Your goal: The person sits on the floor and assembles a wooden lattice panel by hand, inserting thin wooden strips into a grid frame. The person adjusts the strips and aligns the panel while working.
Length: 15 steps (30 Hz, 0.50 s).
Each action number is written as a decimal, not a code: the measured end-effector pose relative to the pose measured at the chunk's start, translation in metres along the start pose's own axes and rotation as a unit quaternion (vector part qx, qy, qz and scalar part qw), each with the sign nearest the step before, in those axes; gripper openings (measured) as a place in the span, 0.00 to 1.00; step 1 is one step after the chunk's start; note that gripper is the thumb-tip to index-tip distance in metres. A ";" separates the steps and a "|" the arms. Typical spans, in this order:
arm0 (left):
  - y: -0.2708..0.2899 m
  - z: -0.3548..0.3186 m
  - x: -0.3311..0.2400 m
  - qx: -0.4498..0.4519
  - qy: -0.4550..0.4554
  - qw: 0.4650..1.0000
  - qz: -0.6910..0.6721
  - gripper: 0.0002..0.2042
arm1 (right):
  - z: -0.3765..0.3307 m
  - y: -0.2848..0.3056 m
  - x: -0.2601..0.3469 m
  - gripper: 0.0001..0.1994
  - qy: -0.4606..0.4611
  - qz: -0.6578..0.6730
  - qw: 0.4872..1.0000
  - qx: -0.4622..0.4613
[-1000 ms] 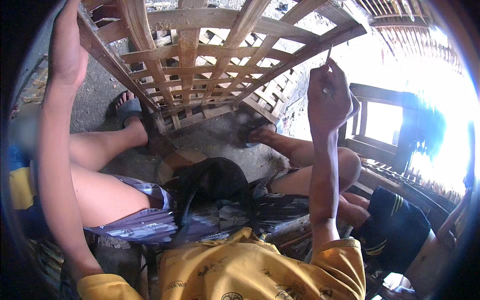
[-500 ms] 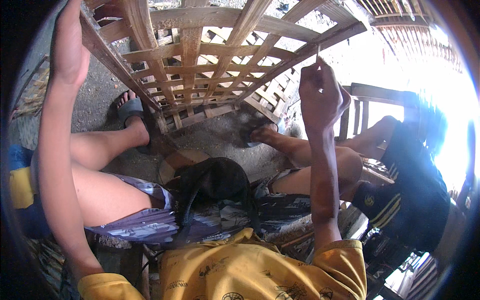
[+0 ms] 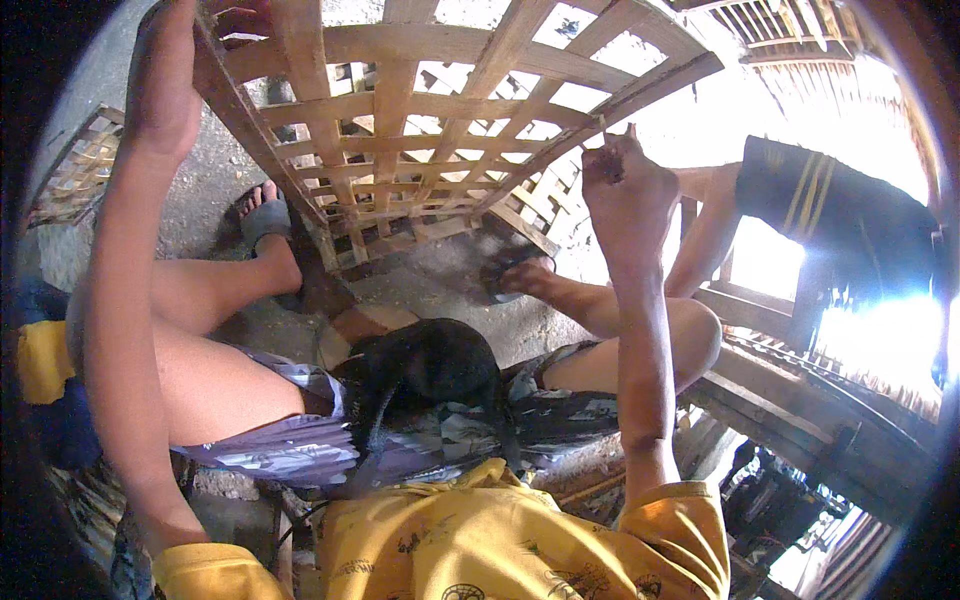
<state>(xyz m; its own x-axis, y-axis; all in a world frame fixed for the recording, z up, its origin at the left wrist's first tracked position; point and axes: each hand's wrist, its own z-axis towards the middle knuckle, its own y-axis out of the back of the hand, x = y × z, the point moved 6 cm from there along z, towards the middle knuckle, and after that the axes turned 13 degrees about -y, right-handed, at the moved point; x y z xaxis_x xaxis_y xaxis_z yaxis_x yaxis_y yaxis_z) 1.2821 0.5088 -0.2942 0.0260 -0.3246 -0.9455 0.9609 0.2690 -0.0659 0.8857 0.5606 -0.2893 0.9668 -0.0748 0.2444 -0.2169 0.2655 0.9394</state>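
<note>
A large woven bamboo panel with wooden edge strips stands tilted in front of me, its narrow end low between my feet. My left hand is at its upper left edge, palm against the strip; the fingertips run out of the picture. Close by the right edge strip, my right hand is raised with its fingers curled in a pinch. A thin end shows by the fingertips, too small to name. On my lap lies a black cloth-like item, with a strap trailing down.
At right, another person's leg in dark shorts is beside a wooden bench frame. A second woven piece leans at the far left. My sandalled feet rest on the dirt floor. Strong glare washes out the right side.
My right hand has shifted slightly left and down, closer to the panel's edge strip. My left hand and the panel have moved a little. The other person's dark shorts have moved up and right.
</note>
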 end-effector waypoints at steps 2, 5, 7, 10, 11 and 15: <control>-0.018 -0.013 -0.025 0.017 -0.065 0.998 0.004 0.15 | -0.002 -0.013 0.004 0.07 0.014 0.016 1.000 0.021; -0.022 -0.016 -0.033 -0.043 -0.075 0.996 0.027 0.14 | 0.000 -0.011 -0.003 0.07 -0.047 0.061 0.996 0.050; -0.026 -0.018 -0.038 -0.109 -0.055 0.992 0.043 0.14 | 0.004 -0.007 -0.003 0.07 -0.051 0.109 0.989 0.081; -0.039 -0.020 -0.035 -0.044 -0.047 0.997 0.033 0.15 | 0.003 -0.020 -0.026 0.07 -0.088 0.036 0.983 0.154; -0.053 -0.019 -0.019 -0.022 -0.046 0.999 0.016 0.16 | 0.000 -0.014 -0.045 0.08 -0.119 0.032 0.980 0.156; -0.015 -0.022 -0.033 -0.110 -0.067 0.990 0.054 0.18 | 0.014 0.019 -0.019 0.09 -0.062 0.092 0.990 0.082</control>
<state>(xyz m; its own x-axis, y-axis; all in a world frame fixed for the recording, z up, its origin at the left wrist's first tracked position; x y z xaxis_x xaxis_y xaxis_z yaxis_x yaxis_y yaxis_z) 1.2607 0.5358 -0.2690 0.1765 -0.3958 -0.9012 0.8677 0.4948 -0.0474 0.8612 0.5537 -0.2724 0.8866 -0.1606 0.4337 -0.4171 0.1272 0.8999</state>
